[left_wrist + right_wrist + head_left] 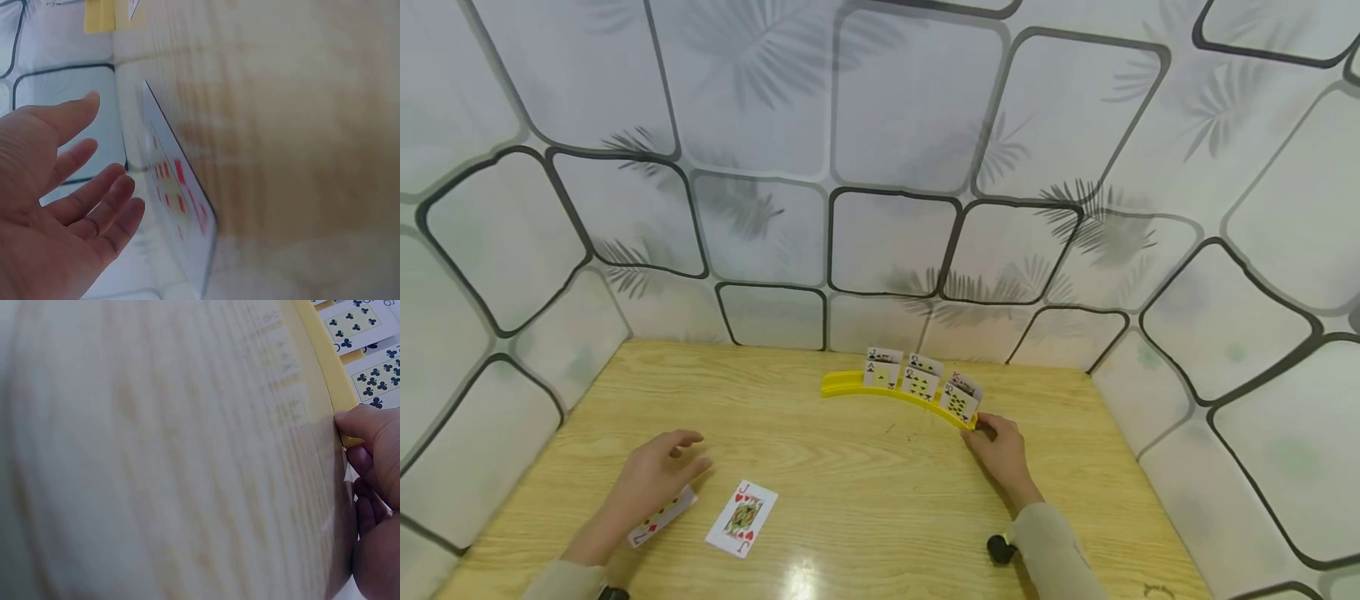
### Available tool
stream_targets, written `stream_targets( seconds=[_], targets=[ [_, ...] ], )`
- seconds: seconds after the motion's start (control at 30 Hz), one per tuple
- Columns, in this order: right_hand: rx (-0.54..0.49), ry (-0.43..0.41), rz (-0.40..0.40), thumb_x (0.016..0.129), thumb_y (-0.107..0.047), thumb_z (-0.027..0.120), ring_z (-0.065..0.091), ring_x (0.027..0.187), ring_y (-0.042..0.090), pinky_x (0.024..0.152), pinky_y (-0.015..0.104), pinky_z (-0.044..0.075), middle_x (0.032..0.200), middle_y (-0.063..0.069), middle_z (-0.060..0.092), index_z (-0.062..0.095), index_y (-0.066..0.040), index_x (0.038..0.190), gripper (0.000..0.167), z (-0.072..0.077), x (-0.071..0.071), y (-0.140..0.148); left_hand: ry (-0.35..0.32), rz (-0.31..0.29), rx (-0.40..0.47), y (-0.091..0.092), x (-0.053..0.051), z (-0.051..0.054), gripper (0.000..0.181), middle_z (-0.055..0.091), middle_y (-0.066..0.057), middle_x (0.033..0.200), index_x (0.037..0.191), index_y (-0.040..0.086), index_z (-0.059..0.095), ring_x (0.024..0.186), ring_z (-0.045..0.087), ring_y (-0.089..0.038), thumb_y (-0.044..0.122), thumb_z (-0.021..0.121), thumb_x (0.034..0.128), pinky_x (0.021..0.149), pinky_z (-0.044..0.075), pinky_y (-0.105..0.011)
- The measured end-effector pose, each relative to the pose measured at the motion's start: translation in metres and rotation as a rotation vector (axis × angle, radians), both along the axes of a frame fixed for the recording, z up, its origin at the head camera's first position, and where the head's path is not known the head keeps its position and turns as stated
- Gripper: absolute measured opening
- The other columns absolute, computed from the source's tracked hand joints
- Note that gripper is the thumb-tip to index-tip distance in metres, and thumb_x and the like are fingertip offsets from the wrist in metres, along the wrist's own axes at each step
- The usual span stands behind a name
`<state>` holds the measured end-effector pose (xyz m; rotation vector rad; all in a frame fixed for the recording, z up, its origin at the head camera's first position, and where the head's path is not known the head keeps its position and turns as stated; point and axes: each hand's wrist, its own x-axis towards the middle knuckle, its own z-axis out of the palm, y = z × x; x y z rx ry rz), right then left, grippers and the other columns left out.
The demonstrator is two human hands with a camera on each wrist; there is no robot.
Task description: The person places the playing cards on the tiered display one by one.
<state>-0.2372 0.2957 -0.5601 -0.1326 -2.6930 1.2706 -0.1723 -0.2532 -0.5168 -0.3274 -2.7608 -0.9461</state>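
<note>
A curved yellow card holder (842,383) stands toward the back of the table, with several playing cards upright in it in three groups. Its right end is pinched between the thumb and fingers of my right hand (1003,458). The right wrist view shows the thumb on the holder's yellow edge (337,381), beside club cards (378,378). My left hand (655,475) hovers at the left with fingers loosely spread, holding nothing. Partly hidden beneath it lies a card with red diamonds (658,521). A jack of hearts (741,518) lies face up just to its right.
The light wood table (865,500) meets a patterned wall covering (895,242) at the back and both sides. A small black object (1000,550) is at the right sleeve's cuff. Dark marks (1157,590) show near the table's front right.
</note>
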Motion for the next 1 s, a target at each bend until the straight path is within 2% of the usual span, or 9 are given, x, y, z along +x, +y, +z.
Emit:
stream_targets(
  seconds=[0.13,0.3,0.57,0.77,1.0],
  targets=[
    [0.004,-0.002,0.006,0.095,-0.02,0.079,0.051,0.135,0.041,0.12,0.062,0.035,0.131,0.023,0.066,0.067,0.004,0.134,0.047,-0.001,0.0,0.0,-0.005,-0.003,-0.057,-0.008,0.007,-0.001,0.043,0.074,-0.028,0.115,0.119,-0.005,0.071,0.103,0.071,-0.048,0.021,0.086,0.0883,0.086,0.059,-0.062],
    [0.003,0.028,0.015,0.093,-0.017,0.08,0.055,0.133,0.042,0.119,0.061,0.038,0.127,0.024,0.07,0.068,0.005,0.131,0.045,0.0,0.001,0.0,-0.021,-0.029,-0.098,-0.015,0.014,-0.004,0.052,0.072,-0.029,0.121,0.121,-0.006,0.072,0.113,0.066,-0.053,0.028,0.089,0.0852,0.093,0.054,-0.068],
    [0.009,0.038,0.011,0.093,-0.017,0.08,0.053,0.133,0.043,0.118,0.064,0.035,0.125,0.024,0.07,0.068,0.006,0.131,0.045,0.003,0.001,-0.002,-0.009,-0.05,-0.19,-0.021,0.02,-0.013,0.066,0.063,-0.039,0.129,0.124,-0.004,0.072,0.115,0.062,-0.061,0.039,0.093,0.0783,0.091,0.053,-0.073],
    [0.01,0.032,0.012,0.095,-0.018,0.079,0.053,0.131,0.041,0.117,0.062,0.036,0.126,0.023,0.07,0.069,0.004,0.131,0.044,0.004,0.002,-0.003,-0.009,-0.043,-0.209,-0.02,0.022,-0.015,0.068,0.06,-0.043,0.131,0.124,-0.006,0.071,0.116,0.06,-0.063,0.039,0.093,0.0785,0.09,0.054,-0.072],
    [0.016,0.027,0.007,0.095,-0.02,0.079,0.052,0.131,0.04,0.116,0.062,0.038,0.127,0.022,0.069,0.068,0.004,0.132,0.046,0.005,0.003,-0.002,-0.031,-0.035,-0.176,-0.02,0.022,-0.015,0.068,0.058,-0.044,0.132,0.123,-0.008,0.071,0.118,0.058,-0.065,0.038,0.093,0.078,0.091,0.052,-0.074]
  ],
)
